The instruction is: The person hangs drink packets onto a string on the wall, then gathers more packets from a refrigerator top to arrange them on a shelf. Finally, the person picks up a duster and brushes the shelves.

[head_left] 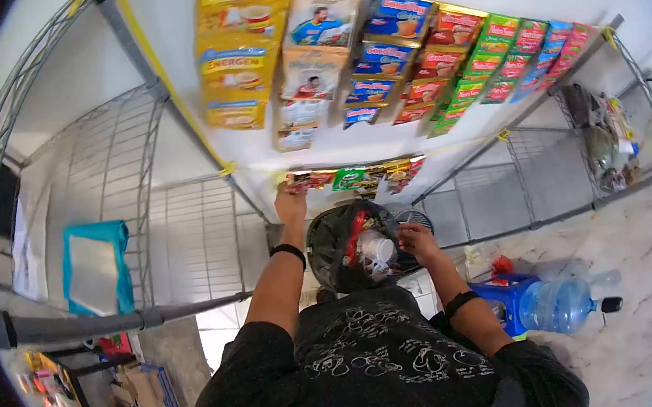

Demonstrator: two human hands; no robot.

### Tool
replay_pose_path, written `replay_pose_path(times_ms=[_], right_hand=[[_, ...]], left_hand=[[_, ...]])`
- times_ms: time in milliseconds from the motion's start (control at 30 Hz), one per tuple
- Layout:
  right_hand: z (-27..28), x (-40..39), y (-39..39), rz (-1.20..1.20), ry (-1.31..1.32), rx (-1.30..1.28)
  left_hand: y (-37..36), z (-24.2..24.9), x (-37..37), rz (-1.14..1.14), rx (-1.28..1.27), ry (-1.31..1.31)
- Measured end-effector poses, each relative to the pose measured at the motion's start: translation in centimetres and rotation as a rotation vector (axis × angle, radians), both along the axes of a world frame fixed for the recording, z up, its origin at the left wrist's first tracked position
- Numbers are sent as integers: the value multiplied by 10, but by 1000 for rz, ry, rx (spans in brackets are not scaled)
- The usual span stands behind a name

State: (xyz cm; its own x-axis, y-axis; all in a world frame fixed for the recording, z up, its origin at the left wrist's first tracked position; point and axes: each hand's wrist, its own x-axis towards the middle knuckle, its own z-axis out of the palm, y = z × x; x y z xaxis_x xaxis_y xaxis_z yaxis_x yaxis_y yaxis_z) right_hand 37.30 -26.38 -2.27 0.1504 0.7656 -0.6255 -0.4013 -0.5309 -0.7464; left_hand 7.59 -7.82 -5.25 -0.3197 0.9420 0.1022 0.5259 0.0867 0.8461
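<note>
My left hand (291,201) is raised to the left end of a low row of hanging coffee sachets. Its fingers close on the edge of a red sachet (313,179). Beside it in that row hangs a green sachet (349,178). My right hand (419,242) is held over the right side of a bin lined with a black bag (329,240), its fingers pinched together. Whatever small thing they hold is too blurred to name. Inside the bin lie a white plastic cup (376,251) and a red wrapper (355,228).
Above hang yellow Energen sachets (243,59), blue Good Day sachets (385,58) and several other strips. Wire racks (191,228) flank me on the left and right. A large water bottle (558,305) lies sideways in a blue holder (508,295). A teal packet (98,268) sits on the left rack.
</note>
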Motion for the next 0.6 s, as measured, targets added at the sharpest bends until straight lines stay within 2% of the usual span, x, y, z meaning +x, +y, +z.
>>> replay_pose_path(times_ms=[67,100,133,167,233,333,467,500,600], right_hand=[[-5,4,-4,-15,43,29],[-11,8,-7,-1,-39,60],[8,3,-11,-83,13,4],[10,6,-12,-85,6,6],[11,12,-17,-85,3,3],[1,17,-24,-154,31,22],[-2,28,-35,-160,-3,15],[-1,30,-37,-160,-2,21],[1,29,-40,-147,45,23]], left_hand=[[2,-3,16,50,34,-95],[0,9,22,2,-61,-88],[0,20,22,-35,-152,-69],[9,14,27,-76,-145,-76],[19,4,31,-10,-354,86],[20,9,39,76,-293,73],[27,5,34,7,-160,239],[28,3,35,-7,-62,117],[30,-3,31,-38,-63,100]])
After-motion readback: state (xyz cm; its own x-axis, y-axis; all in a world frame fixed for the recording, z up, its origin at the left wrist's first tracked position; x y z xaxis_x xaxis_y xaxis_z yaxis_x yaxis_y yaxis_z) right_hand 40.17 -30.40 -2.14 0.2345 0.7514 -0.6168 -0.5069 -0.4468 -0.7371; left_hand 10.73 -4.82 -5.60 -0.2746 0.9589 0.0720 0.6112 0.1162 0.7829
